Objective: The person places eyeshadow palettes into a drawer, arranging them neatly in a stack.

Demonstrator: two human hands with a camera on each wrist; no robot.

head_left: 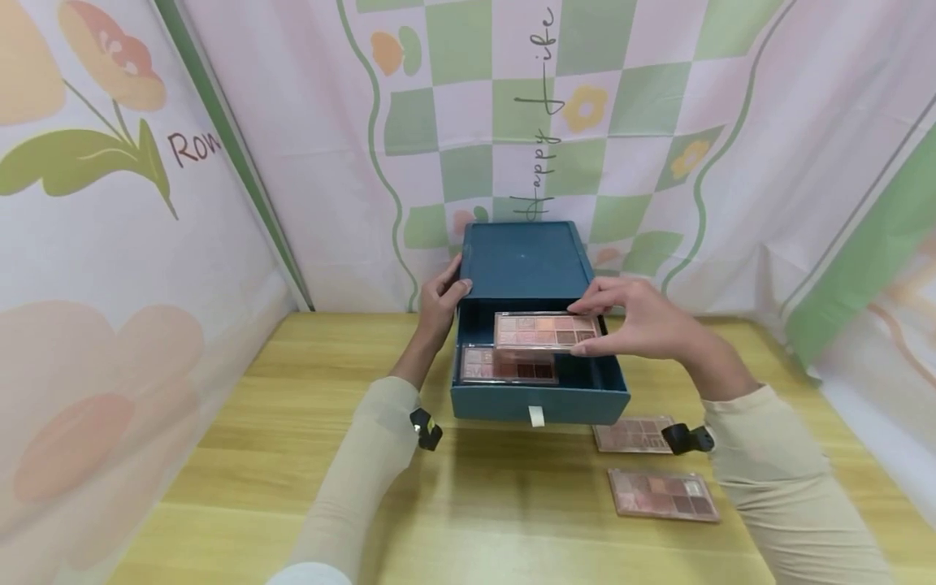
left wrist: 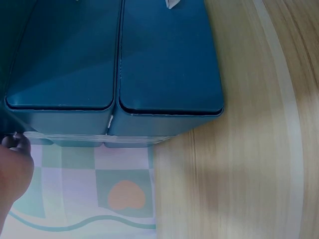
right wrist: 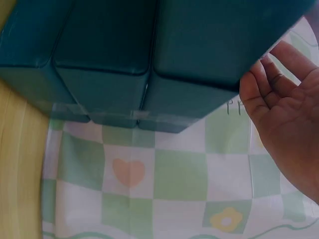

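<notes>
My right hand pinches an eyeshadow palette by its right end, above the pulled-out blue drawer. Inside that drawer, toward the left, lies another eyeshadow palette, partly hidden by the held one. My left hand rests against the left side of the blue drawer box, its thumb at the top front edge. In the right wrist view, my right hand shows beside the pulled-out drawer, but the palette is out of sight there.
Two more eyeshadow palettes lie on the wooden table, in front and to the right of the drawer. Lower closed drawers show in the left wrist view. A checkered curtain hangs just behind the box.
</notes>
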